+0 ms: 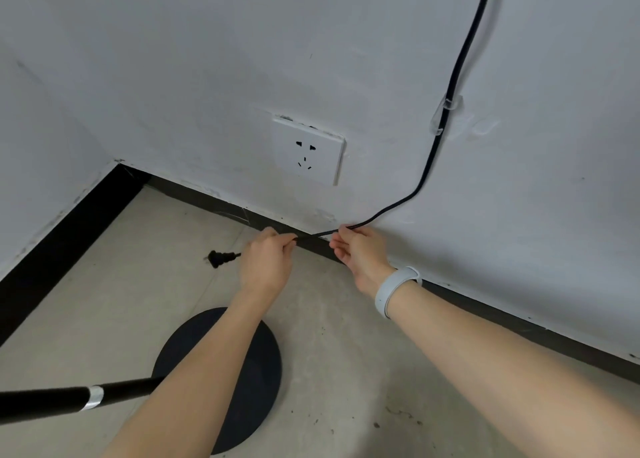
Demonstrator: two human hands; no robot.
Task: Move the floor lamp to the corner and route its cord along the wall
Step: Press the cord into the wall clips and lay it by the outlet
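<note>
White walls meet at a tiled corner where your floor lamp's base (221,378) stands. Your left hand (265,263) and right hand (360,253) pinch its black cord (453,77) near the baseboard (519,326). Routing is underway; next, likely plug (220,258) into socket (308,149).

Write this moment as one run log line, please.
left hand: holds cord | right hand: holds cord | plug: unplugged | clip: cord inside

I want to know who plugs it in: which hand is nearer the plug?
Left. The left hand grips the cord right beside the plug; the right hand pinches it farther along, toward the wall.
</note>
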